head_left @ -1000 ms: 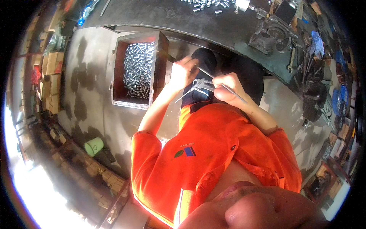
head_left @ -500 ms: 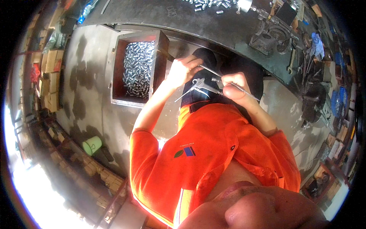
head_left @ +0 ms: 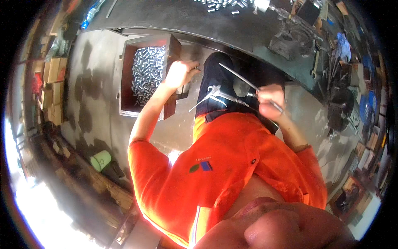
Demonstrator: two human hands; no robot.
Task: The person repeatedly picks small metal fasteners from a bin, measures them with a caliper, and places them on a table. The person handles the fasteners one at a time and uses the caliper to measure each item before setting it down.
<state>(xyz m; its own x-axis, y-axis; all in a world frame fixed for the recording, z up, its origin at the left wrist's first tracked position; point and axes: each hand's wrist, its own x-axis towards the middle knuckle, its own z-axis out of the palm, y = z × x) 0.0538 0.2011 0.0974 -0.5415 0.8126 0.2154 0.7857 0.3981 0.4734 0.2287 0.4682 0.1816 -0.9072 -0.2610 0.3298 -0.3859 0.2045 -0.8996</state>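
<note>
1. While my right hand [head_left: 269,97] stays curled in a closed grip around the thin metal rod [head_left: 248,87], its long axis runs on a slant from upper left, over my dark trousers, down through my fist to the lower right.
2. A metal air gun [head_left: 219,94] lies just left of that fist, across my lap, its slim lever pointing down-left.
3. My left hand [head_left: 179,74] is out over the right edge of the red-brown box [head_left: 170,43]; its fingers are curled, but I cannot tell whether they grip anything.
4. The box sits on the floor to my left, full of small silvery cylinders [head_left: 147,72].
5. Tan cartons [head_left: 52,83] are stacked at far left, a green cup [head_left: 100,159] stands lower left, and more cylinders [head_left: 219,4] lie on the dark table [head_left: 199,20] above.
</note>
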